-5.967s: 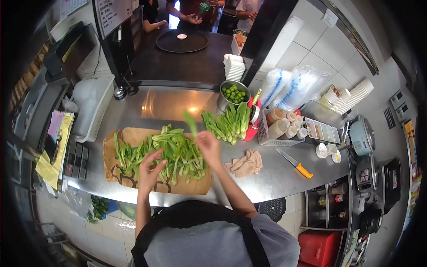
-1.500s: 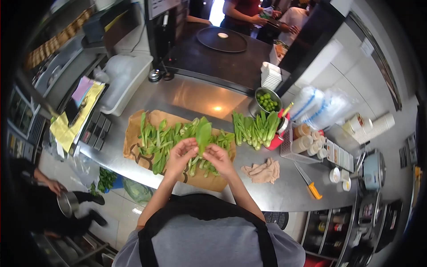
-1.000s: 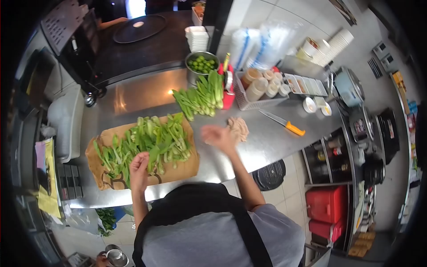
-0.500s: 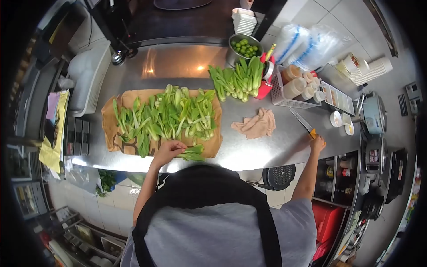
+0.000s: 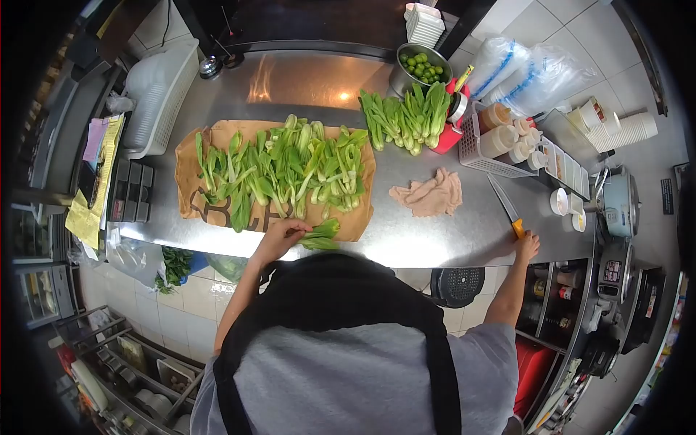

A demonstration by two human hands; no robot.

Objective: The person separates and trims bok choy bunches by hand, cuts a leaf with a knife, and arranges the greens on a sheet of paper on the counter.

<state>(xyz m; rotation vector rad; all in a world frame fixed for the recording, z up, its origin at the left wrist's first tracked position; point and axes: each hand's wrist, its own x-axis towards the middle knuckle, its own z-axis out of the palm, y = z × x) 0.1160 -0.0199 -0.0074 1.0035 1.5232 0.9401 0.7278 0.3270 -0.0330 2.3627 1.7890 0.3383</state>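
My left hand (image 5: 281,238) is closed by the front edge of a brown paper sheet (image 5: 190,206), its fingertips pinching a small green bok choy piece (image 5: 321,234). Spread over the paper lie many bok choy stalks and leaves (image 5: 290,167). Far to the right, my right hand (image 5: 529,247) is closed at the butt of a knife (image 5: 508,206) with an orange handle. The front of that handle shows; its end is hidden by the fingers. The blade lies along the counter, pointing away and to the left.
Behind the paper, to the right, sits a bok choy pile (image 5: 406,119) beside a metal pot of green limes (image 5: 400,78). A crumpled pink cloth (image 5: 429,193) lies on the steel counter (image 5: 406,239). A sauce-bottle basket (image 5: 473,148) and small white cups (image 5: 558,201) stand right.
The camera view has shifted, moving the whole scene in the picture. My right hand sits slightly farther back along the knife handle. My left hand still pinches the bok choy piece.
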